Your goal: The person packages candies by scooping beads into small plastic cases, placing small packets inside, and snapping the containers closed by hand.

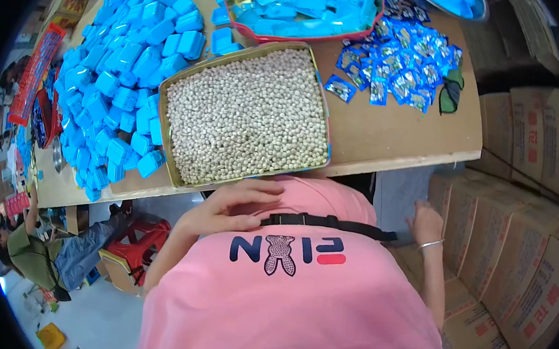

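Note:
My left hand (243, 206) lies across the front of my waist, fingers stretched out, beside the black belt buckle (299, 219). Nothing is in it. Out to the right of my body hangs my right hand (425, 224), its fingers curled in and no object showing in it. Just ahead of my left hand, at the table's near edge, is a shallow box (176, 174) full of small round pale beads (248, 110). Left of the box, small blue plastic cases (127, 64) are heaped. Behind it stands a red-rimmed tray (297, 39) holding blue pieces and clear film.
Blue printed sachets (400, 62) and dark sunglasses (450, 96) lie on the table (394, 141) at right. A metal bowl (479, 10) holds blue pieces. Stacked cartons (505, 231) line the right side. At left, a person (37, 254) sits near a red stool (142, 246).

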